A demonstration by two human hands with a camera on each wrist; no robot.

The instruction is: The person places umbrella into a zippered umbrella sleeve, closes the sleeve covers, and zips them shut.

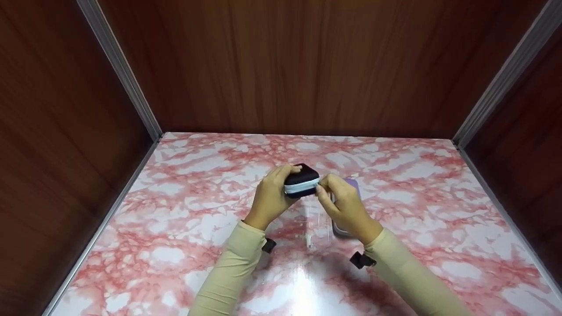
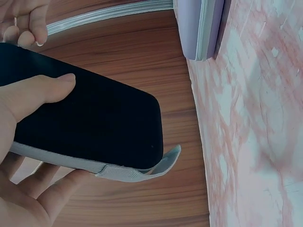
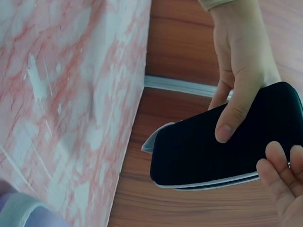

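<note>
Above the table my left hand (image 1: 270, 195) grips a black zip case (image 1: 302, 176) with a white zipper band, thumb across its flat top and fingers underneath. In the left wrist view a pale fabric tab (image 2: 165, 163) sticks out from one end of the case. At the opposite end, thumb and forefinger of my right hand (image 1: 344, 205) pinch at the zipper, where the pull is mostly hidden by the fingertips. The right wrist view shows the case (image 3: 203, 146) with a narrow dark line along its zipped edge. The case is tilted.
On the marbled red-and-white table (image 1: 175, 245) a purple case (image 1: 352, 185) with a pale zipper band lies below my right hand, partly covered by it. Brown wood panels (image 1: 281, 66) enclose the back and sides, with metal strips (image 1: 127, 66) at the corners.
</note>
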